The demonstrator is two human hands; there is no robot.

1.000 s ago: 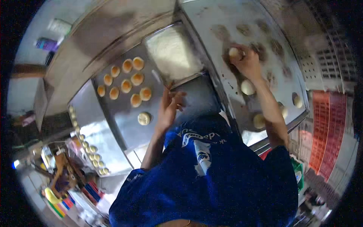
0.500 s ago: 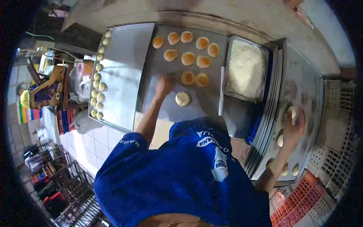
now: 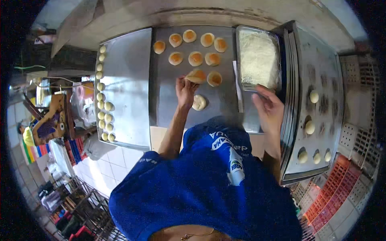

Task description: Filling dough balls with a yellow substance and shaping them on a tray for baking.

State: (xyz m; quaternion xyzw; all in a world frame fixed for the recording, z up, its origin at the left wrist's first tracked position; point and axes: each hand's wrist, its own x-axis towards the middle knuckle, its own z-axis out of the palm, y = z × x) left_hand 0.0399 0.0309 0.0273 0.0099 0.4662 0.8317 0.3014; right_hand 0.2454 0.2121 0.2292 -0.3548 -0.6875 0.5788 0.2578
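My left hand (image 3: 185,92) pinches the near edge of a flat dough round with orange filling (image 3: 196,76), and that round is tilted up. Just below it lies a plain pale dough piece (image 3: 199,103). A second filled dough round (image 3: 214,78) sits close on the right, with several more spread farther back on the grey metal sheet (image 3: 169,108). Over the near edge of a tray of pale powder (image 3: 259,56), my right hand (image 3: 269,107) is open, its thumb and fingers apart and nothing in them.
A metal tray (image 3: 130,86) on the left carries several dough balls along its left side. Another tray (image 3: 295,160) on the right, atop a stack of trays, holds several dough balls. A white strip (image 3: 238,86) lies beside the powder tray. Red crates (image 3: 333,188) stand at lower right.
My left hand has moved right and taken hold of a filled dough round, lifting its edge. My right hand has come left from the right tray to the powder tray.
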